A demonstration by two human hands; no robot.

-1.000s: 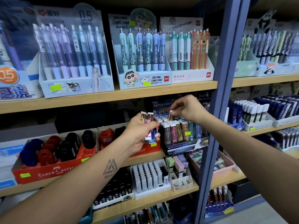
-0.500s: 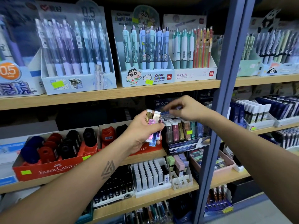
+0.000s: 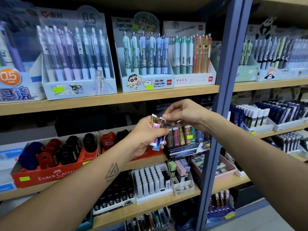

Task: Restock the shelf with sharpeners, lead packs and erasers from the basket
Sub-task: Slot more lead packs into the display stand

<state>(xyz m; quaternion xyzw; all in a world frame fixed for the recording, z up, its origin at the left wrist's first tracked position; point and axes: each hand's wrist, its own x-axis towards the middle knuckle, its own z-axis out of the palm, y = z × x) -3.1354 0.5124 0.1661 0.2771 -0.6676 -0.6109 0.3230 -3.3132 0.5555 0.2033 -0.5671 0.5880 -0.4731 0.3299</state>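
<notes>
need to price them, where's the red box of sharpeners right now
In the head view, the red box of sharpeners sits on the middle shelf, lower left, beside the left hand and the eraser stand.

Both forearms are bare, no sleeves showing. The left forearm (image 3: 93, 185) carries a dark tattoo (image 3: 112, 172) of nested triangles.
</notes>
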